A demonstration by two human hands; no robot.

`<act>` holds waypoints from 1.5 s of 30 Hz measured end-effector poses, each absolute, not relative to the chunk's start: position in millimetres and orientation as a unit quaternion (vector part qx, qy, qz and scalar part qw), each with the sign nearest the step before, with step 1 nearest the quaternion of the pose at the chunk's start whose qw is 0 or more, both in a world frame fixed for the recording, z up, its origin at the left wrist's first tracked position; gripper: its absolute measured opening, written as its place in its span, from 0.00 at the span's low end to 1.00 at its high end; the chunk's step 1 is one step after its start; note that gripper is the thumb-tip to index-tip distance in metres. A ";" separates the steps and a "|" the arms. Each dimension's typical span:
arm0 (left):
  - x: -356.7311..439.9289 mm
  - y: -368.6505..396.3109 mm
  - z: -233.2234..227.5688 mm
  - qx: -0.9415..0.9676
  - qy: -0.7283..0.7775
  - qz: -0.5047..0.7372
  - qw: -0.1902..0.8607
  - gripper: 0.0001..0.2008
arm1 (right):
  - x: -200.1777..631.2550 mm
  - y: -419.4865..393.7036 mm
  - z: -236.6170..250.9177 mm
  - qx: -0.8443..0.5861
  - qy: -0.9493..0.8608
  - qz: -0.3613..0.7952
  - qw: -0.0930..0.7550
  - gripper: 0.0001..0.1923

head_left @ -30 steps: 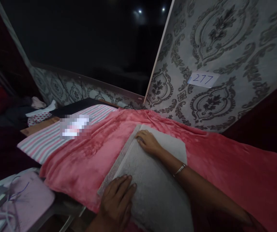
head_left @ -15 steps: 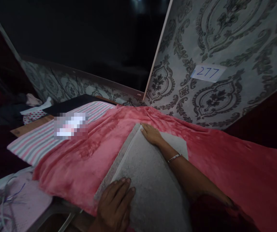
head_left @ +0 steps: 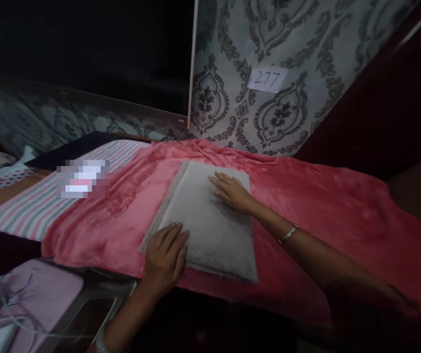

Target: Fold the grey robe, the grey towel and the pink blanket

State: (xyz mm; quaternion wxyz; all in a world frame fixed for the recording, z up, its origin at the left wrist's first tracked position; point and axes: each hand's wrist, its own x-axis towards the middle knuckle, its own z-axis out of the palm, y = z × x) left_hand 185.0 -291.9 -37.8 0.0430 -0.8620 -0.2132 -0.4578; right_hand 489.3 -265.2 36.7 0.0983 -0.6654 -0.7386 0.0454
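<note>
head view, surface: a fuzzy pink blanket (head_left: pixel 316 206) is spread over the whole work surface, kinda rumpled toward the back.
head view, room: pretty dark; damask wallpaper (head_left: pixel 232 59) behind with a paper tag reading 277 (head_left: pixel 267 78) stuck on it, and a big dark panel (head_left: pixel 85 44) to the left.
off to the left: a pink and grey striped cloth (head_left: pixel 34 211) beside the blanket, plus a pale pink pad (head_left: pixel 44 294) with some wires lower down.
grey folded cloth (head_left: pixel 210 230): sits on the blanket, middle of the frame; flat rectangle, light grey, slightly nubby texture, a second layer peeking out along its left edge.
left hand (head_left: pixel 166 255): flat, fingers spread, palm down on the cloth's near left corner, gripping nothing.
right hand (head_left: pixel 232 191): also flat and open, pressing on the far part of the cloth; a thin bracelet (head_left: pixel 288 234) on that wrist.
</note>
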 end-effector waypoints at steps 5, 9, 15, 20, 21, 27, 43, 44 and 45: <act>217.1 -337.1 -7.3 -0.898 -0.153 -0.411 -0.031 0.16 | 516.3 -308.5 25.0 -0.684 -0.722 0.045 0.092 0.30; 252.1 -376.2 -16.9 -0.944 -0.086 -0.317 -0.028 0.23 | 515.1 -297.7 20.9 -0.688 -0.722 0.034 0.068 0.30; 259.3 -384.4 -50.3 -0.948 -0.090 -0.303 0.021 0.30 | 525.8 -267.8 15.7 -0.729 -0.681 0.030 0.070 0.30; 261.2 -384.6 -56.5 -0.940 -0.098 -0.328 0.015 0.28 | 543.1 -248.4 7.1 -0.764 -0.632 0.058 0.113 0.30; 262.3 -385.1 -57.8 -0.935 -0.099 -0.340 0.012 0.28 | 544.5 -246.3 5.2 -0.769 -0.624 0.058 0.122 0.30; 261.7 -389.1 -61.9 -0.927 -0.106 -0.358 0.040 0.26 | 542.5 -245.8 -6.9 -0.762 -0.628 0.036 0.156 0.29; 165.3 -326.1 -0.9 -0.941 -0.254 -0.214 -0.069 0.25 | 537.8 -353.3 -75.6 -0.698 -0.570 0.075 0.427 0.36; 155.6 -318.4 0.9 -0.938 -0.264 -0.211 -0.082 0.25 | 536.9 -367.1 -79.4 -0.688 -0.588 0.068 0.421 0.33; 146.9 -310.9 1.7 -0.935 -0.268 -0.210 -0.097 0.25 | 536.4 -380.3 -82.7 -0.676 -0.606 0.056 0.415 0.30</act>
